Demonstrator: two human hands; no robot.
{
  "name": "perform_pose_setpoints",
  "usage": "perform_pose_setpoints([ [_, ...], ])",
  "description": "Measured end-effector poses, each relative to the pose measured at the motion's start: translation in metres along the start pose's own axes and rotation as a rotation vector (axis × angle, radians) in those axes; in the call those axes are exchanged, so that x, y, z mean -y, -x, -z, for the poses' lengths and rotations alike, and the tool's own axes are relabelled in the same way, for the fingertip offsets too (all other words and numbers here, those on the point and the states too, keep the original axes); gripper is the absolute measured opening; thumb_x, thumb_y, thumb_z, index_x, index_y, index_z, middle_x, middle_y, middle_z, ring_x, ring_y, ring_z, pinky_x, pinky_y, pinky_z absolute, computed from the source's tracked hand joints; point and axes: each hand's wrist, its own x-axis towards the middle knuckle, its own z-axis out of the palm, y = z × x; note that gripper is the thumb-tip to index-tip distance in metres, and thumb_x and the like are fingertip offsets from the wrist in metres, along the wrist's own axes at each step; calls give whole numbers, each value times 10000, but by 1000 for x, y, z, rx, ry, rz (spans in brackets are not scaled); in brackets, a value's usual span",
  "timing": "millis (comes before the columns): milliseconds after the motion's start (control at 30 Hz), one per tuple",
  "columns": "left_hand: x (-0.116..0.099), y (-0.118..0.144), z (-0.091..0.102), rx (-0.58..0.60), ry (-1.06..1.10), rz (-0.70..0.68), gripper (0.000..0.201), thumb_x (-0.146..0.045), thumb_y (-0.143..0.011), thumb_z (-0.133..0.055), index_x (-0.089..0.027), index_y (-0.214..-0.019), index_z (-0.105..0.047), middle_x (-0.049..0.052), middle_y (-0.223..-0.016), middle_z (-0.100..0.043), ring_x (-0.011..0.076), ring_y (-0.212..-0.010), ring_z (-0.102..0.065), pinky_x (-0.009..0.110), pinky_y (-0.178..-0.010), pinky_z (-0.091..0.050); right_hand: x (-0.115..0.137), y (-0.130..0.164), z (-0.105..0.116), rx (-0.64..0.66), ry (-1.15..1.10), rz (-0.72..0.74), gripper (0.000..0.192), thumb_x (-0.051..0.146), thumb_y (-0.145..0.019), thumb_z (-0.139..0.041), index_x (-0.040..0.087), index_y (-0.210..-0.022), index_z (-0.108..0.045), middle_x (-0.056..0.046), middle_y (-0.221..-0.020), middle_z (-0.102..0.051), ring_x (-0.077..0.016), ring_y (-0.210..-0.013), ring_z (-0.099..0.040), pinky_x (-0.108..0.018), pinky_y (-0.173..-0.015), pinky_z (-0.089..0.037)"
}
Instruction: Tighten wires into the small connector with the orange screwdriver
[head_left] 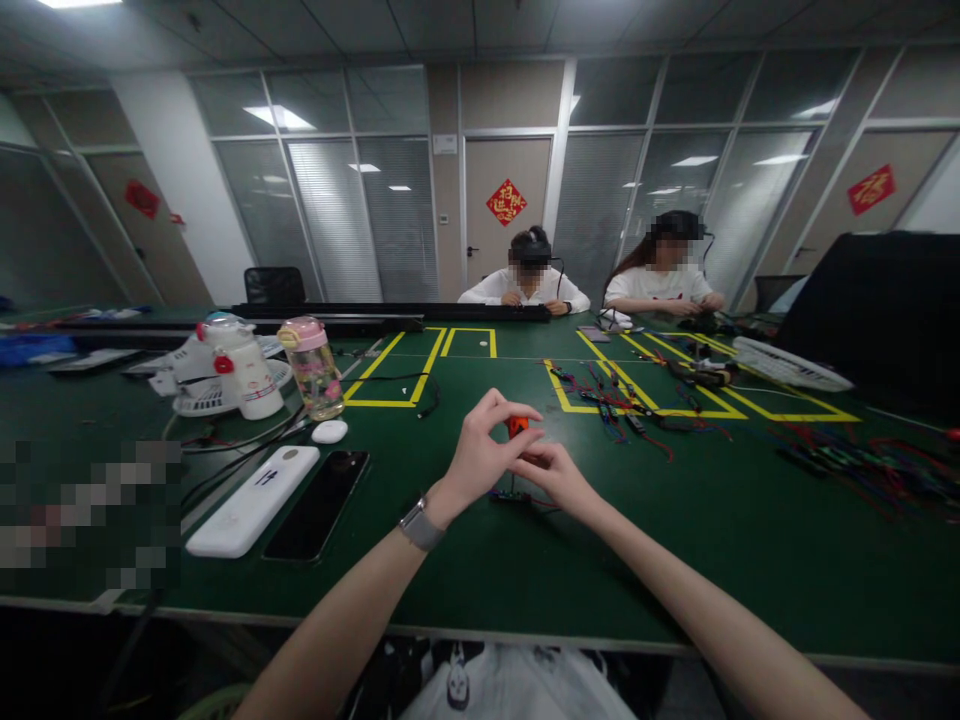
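Note:
My left hand (484,445) and my right hand (553,472) meet over the middle of the green table (465,570). Between their fingertips is a small orange part (517,425), pinched by my left thumb and fingers, with my right fingers touching it from below. A small dark wired piece (508,495) lies on the table just under the hands. A watch sits on my left wrist.
A white power bank (253,500) and a black phone (318,504) lie at the left, next to bottles (311,368) and a white fan. Loose coloured wires (622,410) spread over yellow tape marks on the right. Two people sit at the far edge.

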Motion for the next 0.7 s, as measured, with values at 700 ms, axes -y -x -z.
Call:
perform_pose_setpoints([
  [700, 8, 3, 4, 130, 298, 128, 328, -261, -972, -431, -212, -1247, -602, 96, -1205, -619, 190, -1042, -624, 318, -886, -510, -17, 7, 11, 241, 538, -77, 133, 143, -704, -735, 151, -828, -689, 21, -702, -580, -113, -622, -510, -212, -560, -379],
])
